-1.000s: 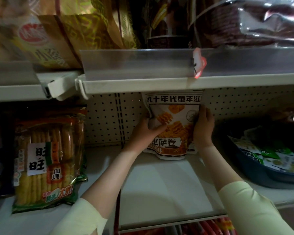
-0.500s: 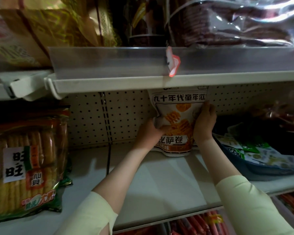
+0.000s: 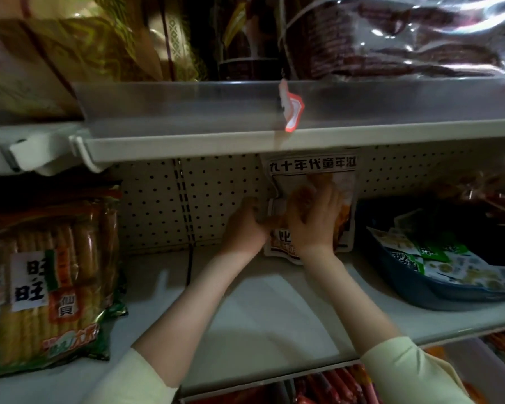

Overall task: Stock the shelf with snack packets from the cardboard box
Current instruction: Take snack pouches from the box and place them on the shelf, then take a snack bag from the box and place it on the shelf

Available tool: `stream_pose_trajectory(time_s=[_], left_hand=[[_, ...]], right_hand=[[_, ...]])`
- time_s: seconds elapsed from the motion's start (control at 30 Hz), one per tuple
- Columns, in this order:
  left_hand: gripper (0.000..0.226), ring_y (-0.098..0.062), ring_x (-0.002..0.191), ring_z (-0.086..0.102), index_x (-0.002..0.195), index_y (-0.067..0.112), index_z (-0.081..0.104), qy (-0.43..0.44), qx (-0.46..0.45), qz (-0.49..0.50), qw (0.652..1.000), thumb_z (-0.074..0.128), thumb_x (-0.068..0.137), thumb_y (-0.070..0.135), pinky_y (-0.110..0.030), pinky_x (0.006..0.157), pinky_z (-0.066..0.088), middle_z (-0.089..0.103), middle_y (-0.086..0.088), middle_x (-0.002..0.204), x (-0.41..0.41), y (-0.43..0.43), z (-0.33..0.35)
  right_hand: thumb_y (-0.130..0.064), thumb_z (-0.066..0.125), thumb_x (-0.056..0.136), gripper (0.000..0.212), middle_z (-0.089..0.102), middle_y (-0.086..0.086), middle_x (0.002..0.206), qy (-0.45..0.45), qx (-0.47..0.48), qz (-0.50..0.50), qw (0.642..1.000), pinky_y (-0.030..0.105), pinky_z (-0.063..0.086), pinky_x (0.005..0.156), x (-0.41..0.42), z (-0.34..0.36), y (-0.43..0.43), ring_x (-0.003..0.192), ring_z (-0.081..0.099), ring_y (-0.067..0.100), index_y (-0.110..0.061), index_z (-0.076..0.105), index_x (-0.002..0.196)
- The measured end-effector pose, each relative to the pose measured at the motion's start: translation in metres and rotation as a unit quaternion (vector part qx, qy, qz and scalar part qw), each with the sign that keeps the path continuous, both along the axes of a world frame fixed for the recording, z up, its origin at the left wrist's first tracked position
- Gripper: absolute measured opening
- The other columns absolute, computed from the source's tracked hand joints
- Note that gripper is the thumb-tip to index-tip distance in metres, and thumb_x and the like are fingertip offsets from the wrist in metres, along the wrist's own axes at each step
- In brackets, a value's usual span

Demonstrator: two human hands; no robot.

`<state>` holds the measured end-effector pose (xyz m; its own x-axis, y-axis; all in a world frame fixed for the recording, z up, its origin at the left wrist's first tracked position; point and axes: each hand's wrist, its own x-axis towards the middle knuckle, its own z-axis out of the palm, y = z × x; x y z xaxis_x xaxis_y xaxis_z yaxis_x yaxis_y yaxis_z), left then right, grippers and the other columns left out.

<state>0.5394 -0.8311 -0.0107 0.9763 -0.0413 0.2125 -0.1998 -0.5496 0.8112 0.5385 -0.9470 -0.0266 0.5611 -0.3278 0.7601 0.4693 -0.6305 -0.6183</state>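
A white and orange snack packet (image 3: pixel 312 166) stands upright at the back of the white shelf (image 3: pixel 260 310), against the pegboard wall. My left hand (image 3: pixel 245 225) grips the packet's left edge, fingers curled round it. My right hand (image 3: pixel 312 220) lies flat on the packet's front with fingers spread, pressing it and covering its middle. The packet's top is tucked just under the shelf above. The cardboard box is out of view.
A large bag of rice crackers (image 3: pixel 50 281) stands on the shelf at the left. A dark blue tub (image 3: pixel 414 295) of green sachets sits at the right. The upper shelf's front rail (image 3: pixel 187 106) carries a red tag (image 3: pixel 290 109). Red packets (image 3: pixel 333 386) fill the shelf below.
My right hand has slid from the packet's right edge onto its front. My left hand has stayed at the left edge. The packet still stands at the back.
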Motion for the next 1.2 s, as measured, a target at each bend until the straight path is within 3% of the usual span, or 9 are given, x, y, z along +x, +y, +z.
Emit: stream_pose_trajectory(time_s=[0.1,0.23,0.33,0.57,0.67,0.83,1.03,1.13,1.2], left_hand=[[0.043,-0.026,0.108,0.058,0.126,0.016,0.048,0.021,0.056,-0.006,0.998,0.062,0.088,0.030,-0.037,0.096,0.047,0.060,-0.009,0.124,-0.015,0.037,0.001],[0.029,-0.016,0.103,0.055,0.121,0.025,0.052,0.028,0.121,0.034,0.992,0.054,0.092,0.029,-0.034,0.096,0.045,0.057,0.006,0.115,-0.045,0.096,0.003],[0.030,-0.016,0.099,0.055,0.124,0.028,0.051,0.027,0.179,0.042,0.983,0.046,0.095,0.028,-0.032,0.086,0.047,0.057,0.004,0.114,-0.075,0.137,0.011],[0.016,-0.007,0.089,0.058,0.109,0.027,0.057,-0.016,0.230,0.095,0.968,0.051,0.094,0.026,-0.020,0.070,0.042,0.061,0.010,0.098,-0.161,0.242,0.045],[0.024,-0.004,0.080,0.055,0.115,0.026,0.058,-0.030,0.238,0.140,0.961,0.053,0.092,0.023,-0.012,0.060,0.037,0.057,0.015,0.086,-0.188,0.289,0.045],[0.019,-0.026,0.098,0.062,0.106,0.010,0.061,0.013,0.244,0.221,0.944,0.053,0.089,0.012,-0.035,0.080,0.046,0.068,-0.011,0.101,-0.231,0.368,0.036],[0.017,-0.020,0.098,0.061,0.105,0.009,0.063,0.063,0.203,0.356,0.910,0.055,0.090,0.011,-0.019,0.065,0.030,0.068,-0.012,0.106,-0.302,0.480,-0.006],[0.023,-0.024,0.104,0.063,0.111,0.010,0.064,0.098,0.159,0.431,0.883,0.057,0.090,0.015,-0.028,0.082,0.044,0.069,-0.011,0.110,-0.344,0.538,-0.043],[0.024,-0.026,0.103,0.063,0.113,0.010,0.063,0.154,0.121,0.486,0.852,0.056,0.092,0.018,-0.030,0.082,0.048,0.068,-0.011,0.110,-0.371,0.570,-0.072]], right_hand=[[-0.026,0.045,0.077,0.040,0.057,0.019,0.101,0.009,-0.114,0.078,0.990,0.035,0.037,0.081,-0.014,0.001,0.028,0.099,0.046,0.027,0.001,0.057,0.105],[-0.021,0.049,0.080,0.031,0.062,0.012,0.101,0.000,-0.188,0.197,0.962,0.021,0.034,0.079,-0.032,0.005,0.073,0.099,0.048,0.019,-0.004,0.063,0.102],[-0.016,0.056,0.082,0.024,0.064,0.012,0.098,-0.012,-0.239,0.250,0.938,0.018,0.036,0.078,-0.040,0.007,0.108,0.096,0.051,0.019,-0.004,0.065,0.101],[-0.013,0.056,0.088,0.018,0.065,0.009,0.093,-0.097,-0.267,0.369,0.885,0.023,0.039,0.081,-0.084,0.031,0.219,0.090,0.056,0.020,-0.005,0.064,0.102],[-0.010,0.058,0.088,0.019,0.064,0.008,0.097,-0.110,-0.283,0.400,0.865,0.024,0.037,0.085,-0.106,0.034,0.269,0.092,0.057,0.022,-0.005,0.063,0.106],[-0.006,0.059,0.086,0.021,0.060,0.009,0.098,-0.108,-0.274,0.475,0.829,0.021,0.035,0.086,-0.142,0.028,0.362,0.094,0.050,0.020,-0.003,0.061,0.107],[-0.010,0.058,0.081,0.027,0.059,0.009,0.099,-0.052,-0.275,0.580,0.765,0.030,0.037,0.086,-0.199,-0.004,0.497,0.096,0.050,0.024,-0.007,0.060,0.107],[-0.016,0.054,0.078,0.032,0.060,0.012,0.103,0.025,-0.284,0.624,0.727,0.035,0.039,0.090,-0.230,-0.036,0.566,0.101,0.053,0.030,-0.006,0.059,0.108],[-0.020,0.052,0.077,0.036,0.060,0.016,0.104,0.074,-0.307,0.636,0.704,0.038,0.037,0.091,-0.248,-0.061,0.606,0.102,0.053,0.035,-0.005,0.060,0.108]])
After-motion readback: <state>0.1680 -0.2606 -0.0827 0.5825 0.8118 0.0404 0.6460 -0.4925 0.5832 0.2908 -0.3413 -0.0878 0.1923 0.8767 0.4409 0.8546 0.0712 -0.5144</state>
